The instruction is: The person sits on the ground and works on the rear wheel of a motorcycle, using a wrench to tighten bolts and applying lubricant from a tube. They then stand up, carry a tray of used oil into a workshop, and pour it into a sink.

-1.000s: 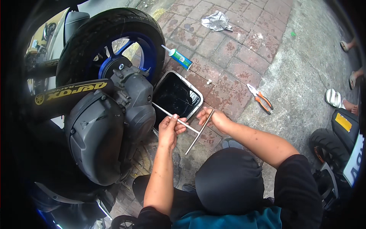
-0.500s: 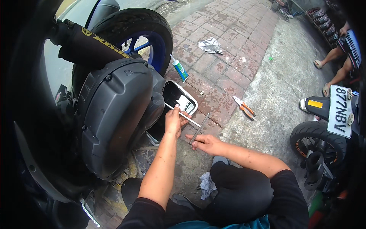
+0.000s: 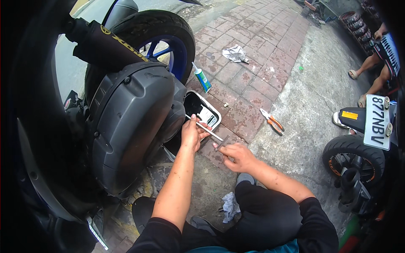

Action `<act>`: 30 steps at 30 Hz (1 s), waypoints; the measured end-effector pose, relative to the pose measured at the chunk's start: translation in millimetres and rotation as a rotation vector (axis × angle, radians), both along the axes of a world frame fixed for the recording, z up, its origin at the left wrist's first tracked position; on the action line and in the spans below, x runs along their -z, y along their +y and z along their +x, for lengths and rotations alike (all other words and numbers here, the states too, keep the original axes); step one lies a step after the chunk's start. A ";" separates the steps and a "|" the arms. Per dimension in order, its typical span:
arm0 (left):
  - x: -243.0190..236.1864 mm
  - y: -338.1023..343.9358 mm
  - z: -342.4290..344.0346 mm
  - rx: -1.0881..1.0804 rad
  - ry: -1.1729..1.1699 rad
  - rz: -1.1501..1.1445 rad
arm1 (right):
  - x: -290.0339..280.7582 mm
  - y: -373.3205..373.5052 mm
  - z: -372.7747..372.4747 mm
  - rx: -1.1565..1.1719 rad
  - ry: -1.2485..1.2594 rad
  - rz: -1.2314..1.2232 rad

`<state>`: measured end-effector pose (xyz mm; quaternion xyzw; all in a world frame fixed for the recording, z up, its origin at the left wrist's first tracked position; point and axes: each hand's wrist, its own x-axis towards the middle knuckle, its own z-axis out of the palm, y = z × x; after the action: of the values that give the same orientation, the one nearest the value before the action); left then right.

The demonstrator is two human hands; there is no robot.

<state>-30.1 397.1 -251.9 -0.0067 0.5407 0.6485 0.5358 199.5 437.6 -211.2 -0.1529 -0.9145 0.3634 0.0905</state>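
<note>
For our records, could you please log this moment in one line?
left hand: holds T-handle wrench; right hand: at crossbar; pliers: on ground

T-bar (image 3: 214,134) is silvery, rim (image 3: 180,60) deep blue, tube (image 3: 203,80) blue and green, pliers (image 3: 276,125) orange-handled, pavers (image 3: 258,80) kinda blotchy reddish-brown.

T-wrench (image 3: 214,134) tip hidden @ eng. (image 3: 130,126); x-bar (image 3: 223,142) blurry.

Orange-handled pliers (image 3: 275,125) along the brick paving's (image 3: 249,82) right edge. Green-blue nozzle tube (image 3: 203,81) near its left edge. Crumpled grey-white rag (image 3: 235,54) farther up the bricks. Second motorbike (image 3: 357,161) on the concrete (image 3: 310,97), another person (image 3: 389,52) beyond.
</note>
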 end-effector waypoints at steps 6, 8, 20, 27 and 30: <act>5.5 3.2 2.6 -0.030 0.013 -0.031 | 32.7 1.1 5.6 0.212 -0.039 -0.173; 5.4 3.6 1.5 -0.054 0.009 -0.022 | 27.0 -9.2 9.1 -0.072 -0.020 -0.115; 4.3 5.3 8.9 -0.124 -0.016 0.024 | 35.6 7.0 -15.3 0.360 -0.038 -0.045; 5.2 -18.9 39.5 0.202 -0.174 0.126 | 36.8 -8.3 -14.0 0.397 -0.038 -0.825; 3.4 -17.4 35.7 0.201 -0.089 0.096 | 14.0 -4.1 -5.9 0.114 0.197 -0.360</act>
<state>5.6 379.8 -255.3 0.0446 0.4825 0.6157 0.6213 193.6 433.5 -225.2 -0.1820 -0.8113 0.5285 0.1711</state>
